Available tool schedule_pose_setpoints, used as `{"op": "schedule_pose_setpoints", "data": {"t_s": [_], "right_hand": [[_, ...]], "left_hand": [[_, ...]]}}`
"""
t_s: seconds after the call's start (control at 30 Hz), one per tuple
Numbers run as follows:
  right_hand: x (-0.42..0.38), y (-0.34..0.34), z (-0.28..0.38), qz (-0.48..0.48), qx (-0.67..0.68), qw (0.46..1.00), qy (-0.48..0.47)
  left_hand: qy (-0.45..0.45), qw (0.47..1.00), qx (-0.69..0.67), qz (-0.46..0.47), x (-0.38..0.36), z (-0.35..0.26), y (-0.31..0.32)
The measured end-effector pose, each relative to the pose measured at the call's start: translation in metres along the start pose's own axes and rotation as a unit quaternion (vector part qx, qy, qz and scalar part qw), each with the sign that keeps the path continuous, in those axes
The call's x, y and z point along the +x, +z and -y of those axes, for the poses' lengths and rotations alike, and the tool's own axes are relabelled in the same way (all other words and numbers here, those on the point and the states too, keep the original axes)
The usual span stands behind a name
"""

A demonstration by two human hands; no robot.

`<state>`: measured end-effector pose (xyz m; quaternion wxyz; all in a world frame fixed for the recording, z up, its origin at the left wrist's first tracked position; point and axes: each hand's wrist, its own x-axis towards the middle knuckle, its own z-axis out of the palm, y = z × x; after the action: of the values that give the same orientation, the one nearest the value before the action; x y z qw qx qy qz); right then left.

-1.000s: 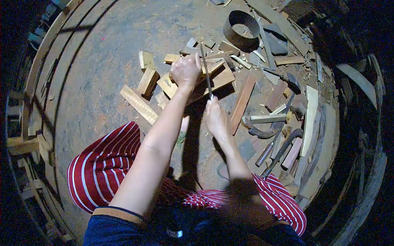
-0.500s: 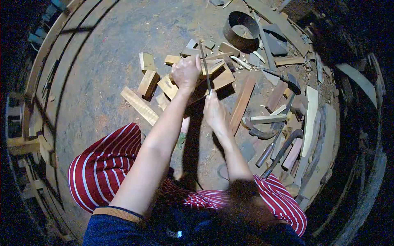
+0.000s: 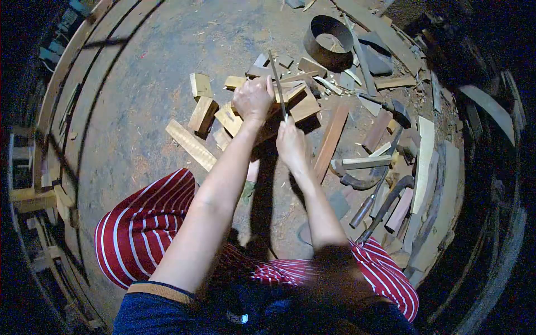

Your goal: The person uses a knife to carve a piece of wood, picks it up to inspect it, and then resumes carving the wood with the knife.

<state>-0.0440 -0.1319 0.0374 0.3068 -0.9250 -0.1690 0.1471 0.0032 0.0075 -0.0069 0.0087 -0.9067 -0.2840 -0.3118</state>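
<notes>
My right hand [image 3: 292, 143] is closed round the near end of a saw [image 3: 277, 81], whose thin blade shows edge-on and points away from me. The blade crosses a pale wood piece [image 3: 294, 91] lying over a larger wood block [image 3: 305, 107]. On the left side of the blade my left hand [image 3: 254, 99] is closed and presses down on the wood piece, its fingers curled and partly hidden. Close by the left hand lie several offcuts, among them a light block [image 3: 228, 119] and a browner block [image 3: 202, 115].
A round metal ring [image 3: 329, 42] stands at the far right. To the right lie a reddish wood strip [image 3: 331, 144], a hammer [image 3: 400, 114], a curved dark tool handle [image 3: 388, 204] and long pale boards [image 3: 422, 164]. A flat strip [image 3: 190, 146] rests on the floor at left.
My right hand has slid slightly forward, away from me, with the saw. The left hand keeps its place on the wood piece.
</notes>
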Motion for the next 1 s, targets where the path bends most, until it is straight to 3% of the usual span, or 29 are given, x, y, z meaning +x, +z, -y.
{"op": "schedule_pose_setpoints", "data": {"t_s": [0.13, 0.3, 0.37, 0.57, 0.8, 0.93, 1.0], "right_hand": [[0.02, 0.002, 0.008, -0.01, -0.032, 0.999, -0.006], [-0.032, 0.008, -0.014, 0.022, -0.013, 1.0, -0.012], [-0.037, 0.005, -0.013, 0.01, -0.006, 1.0, -0.001], [0.024, 0.004, 0.006, -0.007, -0.027, 1.0, -0.011], [-0.04, -0.001, -0.008, 0.039, 0.025, 0.999, 0.023], [0.002, -0.002, 0.0, 0.028, -0.004, 0.999, 0.019], [0.02, 0.0, 0.006, 0.016, -0.01, 1.0, 0.01]], "left_hand": [[-0.019, 1.0, -0.003, 0.021, 0.004, -0.003, -0.009], [-0.025, 0.999, -0.005, 0.029, 0.001, 0.001, -0.005], [0.004, 1.0, -0.023, -0.009, 0.001, 0.003, 0.003], [-0.006, 0.999, -0.017, 0.038, 0.004, 0.001, -0.007], [-0.011, 0.999, -0.033, 0.032, 0.002, 0.002, -0.002], [0.007, 0.998, -0.061, 0.016, 0.002, 0.001, -0.002], [-0.026, 0.998, -0.046, 0.025, 0.003, -0.001, -0.006]]}}
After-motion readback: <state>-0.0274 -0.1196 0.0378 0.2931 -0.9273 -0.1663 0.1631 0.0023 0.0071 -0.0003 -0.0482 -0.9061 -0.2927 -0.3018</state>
